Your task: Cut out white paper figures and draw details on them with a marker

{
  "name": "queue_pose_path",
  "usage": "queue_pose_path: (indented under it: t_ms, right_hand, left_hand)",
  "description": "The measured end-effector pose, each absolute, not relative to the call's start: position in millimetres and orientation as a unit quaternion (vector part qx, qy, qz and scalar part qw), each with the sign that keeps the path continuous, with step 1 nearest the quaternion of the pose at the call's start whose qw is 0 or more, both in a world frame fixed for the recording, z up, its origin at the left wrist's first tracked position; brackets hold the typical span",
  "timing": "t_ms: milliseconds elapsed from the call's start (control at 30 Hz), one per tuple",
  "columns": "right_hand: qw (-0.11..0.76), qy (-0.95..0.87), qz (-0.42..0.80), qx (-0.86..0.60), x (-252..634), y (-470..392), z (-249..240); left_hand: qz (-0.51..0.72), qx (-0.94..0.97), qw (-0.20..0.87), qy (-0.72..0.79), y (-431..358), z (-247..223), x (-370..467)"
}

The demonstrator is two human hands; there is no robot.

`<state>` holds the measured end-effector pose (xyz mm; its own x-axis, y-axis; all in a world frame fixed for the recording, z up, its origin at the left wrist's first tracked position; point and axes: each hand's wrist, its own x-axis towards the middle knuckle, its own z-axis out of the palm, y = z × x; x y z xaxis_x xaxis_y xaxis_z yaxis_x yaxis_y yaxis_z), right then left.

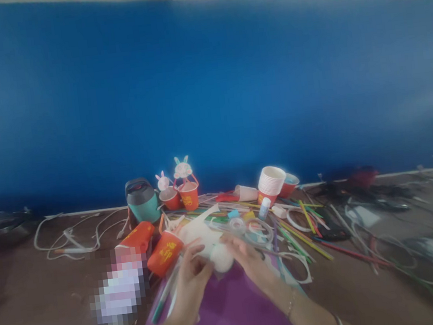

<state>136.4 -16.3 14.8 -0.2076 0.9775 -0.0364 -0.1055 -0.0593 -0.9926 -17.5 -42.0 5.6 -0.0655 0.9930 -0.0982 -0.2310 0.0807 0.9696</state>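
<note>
Both my hands are over a purple sheet [233, 306] on the table. Between them is a small white round piece [222, 258], probably paper; its surface is blurred. My left hand [192, 275] is closed, with thumb and fingertips pinched at the piece's left edge. My right hand [249, 263] closes on its right edge, fingers bent over the upper side. Just beyond lies a larger white sheet [201, 232]. An orange-red paper cup [165, 253] lies on its side by my left hand. A roll of clear tape [237, 226] sits past my right fingers.
Coloured sticks [303, 240] are strewn to the right. A stack of paper cups [271, 181] stands at the back, near a small glue bottle [264, 208]. Left of centre are a teal jug [143, 205] and a red cup with a rabbit figure [189, 196]. Cables [102, 225] lie at left.
</note>
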Motion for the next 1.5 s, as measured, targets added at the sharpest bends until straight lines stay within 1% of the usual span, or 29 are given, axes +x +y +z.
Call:
queue_pose_path:
  t_ms: [200, 433, 600, 767, 900, 1100, 1367, 1500]
  right_hand:
    - [0.491, -0.488, 0.57, -0.443, 138, -13, 8]
    - [0.465, -0.523, 0.566, -0.436, 136, -18, 13]
    - [0.448, -0.53, 0.592, -0.409, 133, -17, 11]
    - [0.442, -0.543, 0.564, -0.439, 132, -18, 11]
    - [0.436, -0.543, 0.569, -0.437, 132, -20, 12]
    - [0.452, -0.54, 0.558, -0.438, 134, -18, 6]
    - [0.453, -0.532, 0.554, -0.453, 133, -19, 4]
    - [0.453, -0.522, 0.575, -0.437, 135, -19, 6]
  left_hand:
    - [0.544, 0.387, 0.551, 0.5, -45, 10, -18]
    - [0.541, 0.404, 0.55, 0.492, -45, 9, -18]
    - [0.551, 0.409, 0.545, 0.481, -42, 0, -20]
    - [0.556, 0.405, 0.547, 0.477, -43, 0, -19]
    - [0.556, 0.404, 0.542, 0.483, -43, 3, -19]
    - [0.548, 0.41, 0.54, 0.489, -43, 4, -19]
    - [0.554, 0.421, 0.538, 0.476, -45, -1, -20]
    - [0.557, 0.403, 0.544, 0.481, -44, 0, -20]
